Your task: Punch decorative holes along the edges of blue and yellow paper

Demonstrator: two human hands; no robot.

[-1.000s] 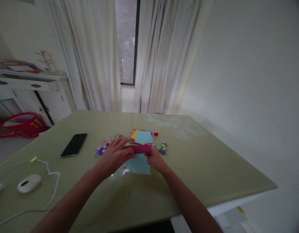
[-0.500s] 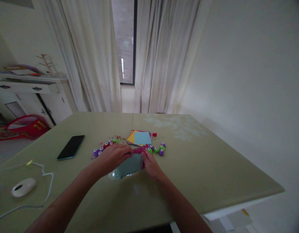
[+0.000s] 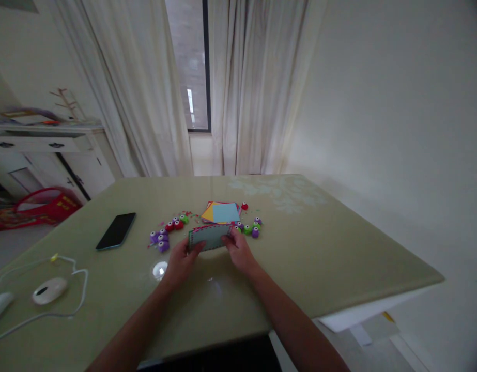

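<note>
Between my two hands is a pale blue-grey paper card [image 3: 213,237] with a dark dotted border, and pink and red edges show behind it. My left hand [image 3: 186,257] grips its lower left corner, thumb on the front face. At the right end my right hand [image 3: 238,248] pinches it, thumb also in front. The card is tilted up above the table. Just beyond it lies a stack of coloured paper [image 3: 226,212], light blue and yellow on top. Small purple eyeball-like pieces [image 3: 163,243] sit left of the card, and purple and green ones [image 3: 255,232] sit right.
A black phone [image 3: 116,231] lies on the table [image 3: 331,268] at left. Nearer are a white oval device [image 3: 49,291] and a white cable [image 3: 85,289]. A clear round object [image 3: 159,270] is beside my left wrist. Red bits [image 3: 187,213] are scattered near the paper stack.
My left hand has moved from the card's top edge down to its lower left corner. The card has turned more level and faces me. The view has shifted slightly.
</note>
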